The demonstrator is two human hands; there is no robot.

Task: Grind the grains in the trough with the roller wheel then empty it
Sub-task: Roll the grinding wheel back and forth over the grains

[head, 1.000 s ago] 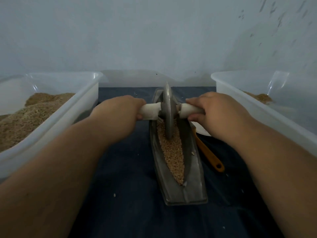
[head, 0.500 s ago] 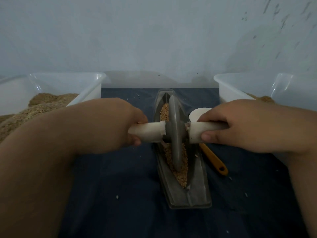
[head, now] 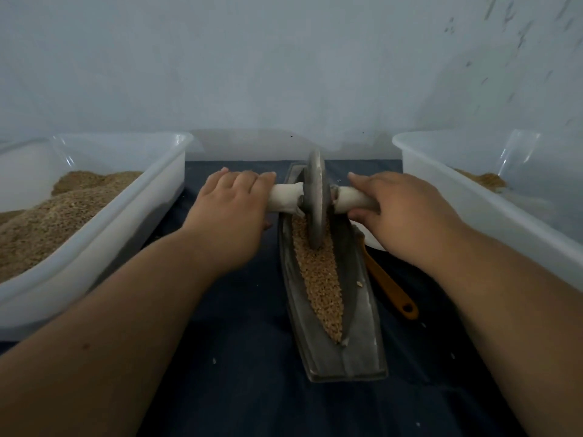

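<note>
Both hands clamped on the roller wheel axle, one per side. The left hand lies over the white left handle with fingers reaching forward past it, thumb tucked under. The right hand wraps the right handle, fingers over the top, thumb below.

Change: half a second ago the wheel was pulled back to the middle of the trough. Now it is pushed out to the far end with arms extended, the same spot as a second ago. So that's one full back-and-forth stroke.

The wheel stands upright on its rim in the groove, bedded in the grains. The grains fill the groove from the wheel to the near tip and still look coarse, not floury. My read is that it's mid-grind with more passes needed. Emptying is not started, and the trough sits flat on the dark cloth.

The left bin holds a heap of grain and the right bin has a little at its far side. An orange-handled scoop lies just right of the trough, partly under the right wrist.

Risk: a few strays are already on the cloth, so keep the wheel centred.
</note>
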